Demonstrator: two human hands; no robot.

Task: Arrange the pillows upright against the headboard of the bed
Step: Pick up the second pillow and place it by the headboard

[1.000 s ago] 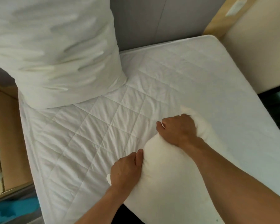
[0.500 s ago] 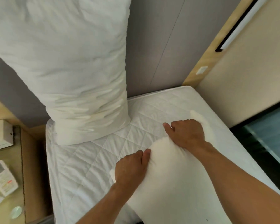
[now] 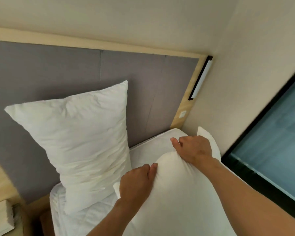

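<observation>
Second pillow (image 3: 175, 198) held over the mattress (image 3: 148, 147), right of the upright pillow (image 3: 78, 142) at the headboard (image 3: 58, 72). Left hand (image 3: 134, 183) and right hand (image 3: 194, 149): each grip clenched on its top edge. Likely light, soft, floppy; hold near corners.

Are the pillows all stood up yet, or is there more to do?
About halfway. One pillow already stands upright against the grey headboard on the left side of the bed. The second pillow is in hand: the left hand and right hand both grip its top edge. What's left is standing it against the bare headboard beside the first one.
</observation>
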